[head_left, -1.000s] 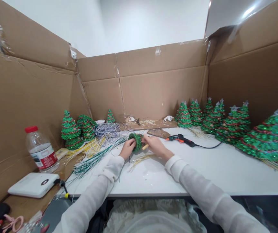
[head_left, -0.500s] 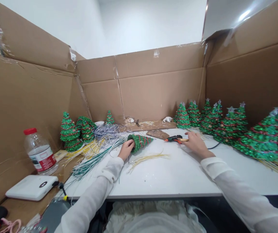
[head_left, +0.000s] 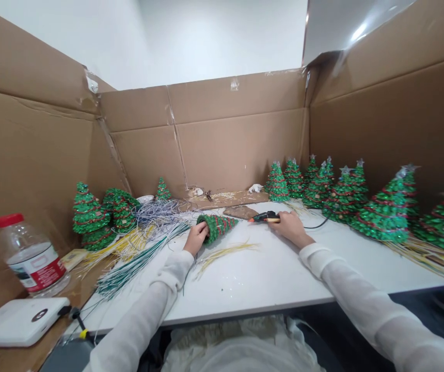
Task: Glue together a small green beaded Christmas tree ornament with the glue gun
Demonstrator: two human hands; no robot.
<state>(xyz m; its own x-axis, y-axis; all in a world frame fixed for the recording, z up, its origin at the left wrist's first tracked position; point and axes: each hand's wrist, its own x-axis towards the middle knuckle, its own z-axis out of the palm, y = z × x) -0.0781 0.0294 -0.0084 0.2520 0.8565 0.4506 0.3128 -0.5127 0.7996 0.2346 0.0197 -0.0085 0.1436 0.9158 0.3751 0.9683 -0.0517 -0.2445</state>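
Note:
My left hand point(head_left: 195, 238) grips a small green Christmas tree point(head_left: 222, 227) by its open hollow base, fingertips inside the rim. The tree lies on its side, wound with red strands, its point to the right. My right hand point(head_left: 290, 228) is closed around the handle of a black glue gun point(head_left: 266, 216) with an orange tip. That tip points left, toward the tree's point but apart from it. A black cord point(head_left: 318, 225) runs off behind my right hand. Loose yellow strands point(head_left: 225, 252) lie just in front of the tree.
Decorated green trees point(head_left: 346, 194) stand along the right side. Bundles of green strands point(head_left: 129, 268) and tangled pale strands point(head_left: 160, 209) lie at left. A water bottle point(head_left: 36, 258) and a white power bank point(head_left: 16, 323) sit at far left. Cardboard walls point(head_left: 214, 139) enclose the white table point(head_left: 253, 289).
The view has swung slightly right. My right hand has closed in on the glue gun and now holds its handle, its tip turned left. My left hand keeps its hold on the tree.

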